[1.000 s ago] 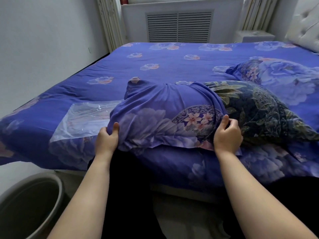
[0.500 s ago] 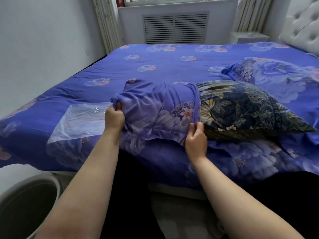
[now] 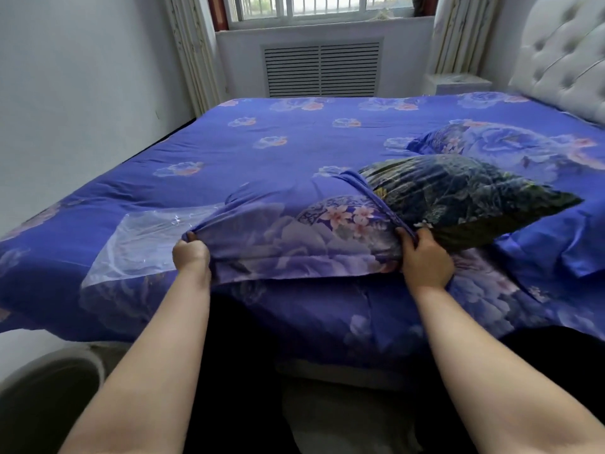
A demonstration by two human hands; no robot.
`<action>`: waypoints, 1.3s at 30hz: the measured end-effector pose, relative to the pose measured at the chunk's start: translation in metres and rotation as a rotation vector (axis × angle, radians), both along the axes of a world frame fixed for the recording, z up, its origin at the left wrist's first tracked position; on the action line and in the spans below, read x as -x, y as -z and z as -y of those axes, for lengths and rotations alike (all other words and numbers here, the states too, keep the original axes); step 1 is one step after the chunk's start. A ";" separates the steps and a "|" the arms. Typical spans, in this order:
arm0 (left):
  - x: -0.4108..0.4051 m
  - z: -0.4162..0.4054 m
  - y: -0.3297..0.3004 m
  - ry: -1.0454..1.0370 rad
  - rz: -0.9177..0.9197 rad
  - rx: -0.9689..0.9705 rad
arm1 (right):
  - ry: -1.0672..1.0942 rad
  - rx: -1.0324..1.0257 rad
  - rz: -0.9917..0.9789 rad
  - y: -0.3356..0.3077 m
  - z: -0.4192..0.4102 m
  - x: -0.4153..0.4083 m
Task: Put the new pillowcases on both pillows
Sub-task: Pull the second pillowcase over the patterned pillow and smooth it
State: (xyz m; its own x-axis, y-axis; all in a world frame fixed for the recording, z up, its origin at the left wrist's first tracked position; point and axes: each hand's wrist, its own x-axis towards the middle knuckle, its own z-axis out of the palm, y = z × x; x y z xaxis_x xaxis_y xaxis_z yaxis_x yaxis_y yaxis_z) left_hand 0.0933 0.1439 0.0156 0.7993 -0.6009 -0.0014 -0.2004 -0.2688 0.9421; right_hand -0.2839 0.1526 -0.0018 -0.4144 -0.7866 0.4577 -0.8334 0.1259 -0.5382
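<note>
A dark floral pillow [image 3: 465, 198] lies near the bed's front edge, its left half inside a blue flowered pillowcase [image 3: 294, 237]. My left hand [image 3: 191, 255] grips the closed left corner of the pillowcase in a fist. My right hand [image 3: 424, 257] pinches the open hem of the case where it wraps the pillow. The pillow's right half sticks out uncovered. A second pillow [image 3: 510, 145] in a matching blue flowered case lies behind it toward the headboard.
A blue flowered bedspread [image 3: 262, 136] covers the bed. A clear plastic bag [image 3: 147, 244] lies flat left of the pillowcase. A grey bin [image 3: 42, 398] stands on the floor at lower left. The white tufted headboard [image 3: 563, 54] is at right, with a radiator grille [image 3: 322, 70] under the window.
The pillowcase was bunched up, then got stretched out flat again. My left hand has pulled its corner down and left; my right hand has drawn the hem rightward over more of the pillow.
</note>
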 end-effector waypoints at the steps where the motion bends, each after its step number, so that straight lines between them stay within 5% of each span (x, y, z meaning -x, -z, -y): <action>1: -0.001 0.000 0.001 0.019 0.016 -0.019 | 0.017 0.042 0.033 0.001 -0.003 -0.004; 5: 0.014 -0.004 0.000 0.075 0.121 -0.037 | -0.008 0.173 -0.010 -0.013 -0.003 -0.027; 10: 0.005 -0.012 0.005 -0.054 0.091 -0.073 | -0.045 0.050 0.107 -0.037 0.007 -0.009; 15: 0.000 -0.014 0.013 0.131 0.028 -0.096 | 0.086 -0.001 0.229 -0.016 -0.002 0.003; 21: -0.002 -0.018 0.010 0.220 0.081 -0.113 | 0.111 0.090 -0.094 -0.039 0.010 -0.013; 26: 0.001 -0.018 0.010 0.163 0.098 -0.115 | -0.046 -0.167 -0.311 -0.076 0.040 -0.045; 28: 0.003 -0.022 0.007 0.054 0.218 -0.074 | -0.114 -0.273 -0.365 -0.088 0.055 -0.055; 31: 0.006 -0.024 -0.008 -0.024 0.657 0.164 | -0.202 -0.397 -0.427 -0.101 0.079 -0.066; 34: 0.024 -0.012 -0.027 0.236 0.837 0.305 | -0.310 -0.481 -0.366 -0.106 0.092 -0.066; 39: 0.074 0.020 -0.049 0.716 0.825 0.128 | -0.336 -0.574 -0.470 -0.104 0.093 -0.057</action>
State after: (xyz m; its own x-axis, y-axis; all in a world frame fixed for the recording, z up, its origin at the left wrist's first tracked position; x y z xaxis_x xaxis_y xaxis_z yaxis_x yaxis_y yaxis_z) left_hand 0.0188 0.1238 0.0643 -0.0079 -0.8833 0.4687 -0.8518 0.2515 0.4596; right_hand -0.2267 0.0596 0.1027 0.0207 -0.9997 0.0129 -0.9985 -0.0213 -0.0504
